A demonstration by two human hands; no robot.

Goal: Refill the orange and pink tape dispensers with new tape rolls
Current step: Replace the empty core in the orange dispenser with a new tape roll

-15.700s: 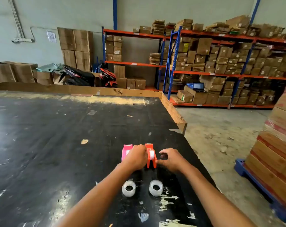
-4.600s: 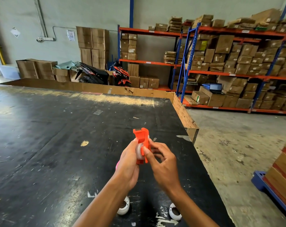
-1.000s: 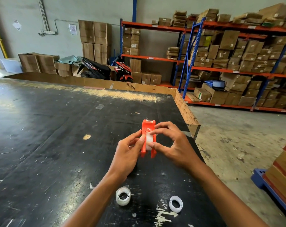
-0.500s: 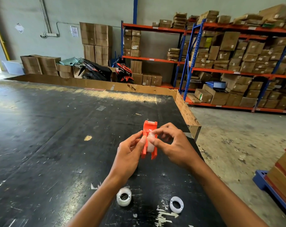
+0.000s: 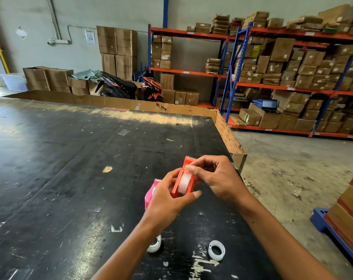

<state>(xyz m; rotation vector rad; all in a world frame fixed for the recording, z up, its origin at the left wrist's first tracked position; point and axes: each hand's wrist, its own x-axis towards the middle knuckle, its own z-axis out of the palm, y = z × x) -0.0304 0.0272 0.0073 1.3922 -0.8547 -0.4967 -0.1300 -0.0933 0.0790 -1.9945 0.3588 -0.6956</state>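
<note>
The orange tape dispenser (image 5: pixel 184 181) is held above the black table with a white tape roll seated inside it. My left hand (image 5: pixel 167 201) grips its lower end from the left. My right hand (image 5: pixel 216 176) pinches its upper part with thumb and forefinger at the roll. The pink dispenser (image 5: pixel 149 196) lies on the table behind my left hand, mostly hidden. A white tape roll (image 5: pixel 154 242) lies on the table, partly covered by my left forearm. A thin white ring (image 5: pixel 216 250), which looks like an empty core, lies to its right.
The black table (image 5: pixel 70 168) has a raised wooden rim, and its right edge (image 5: pixel 230 138) runs close to my hands. Beyond it are concrete floor, shelving full of cartons (image 5: pixel 293 77) and a blue pallet with stacked boxes (image 5: pixel 345 215) at the right.
The orange dispenser has tilted and moved slightly right in my hands. My right fingers have shifted onto its upper end, and the pink dispenser has come into view behind my left hand.
</note>
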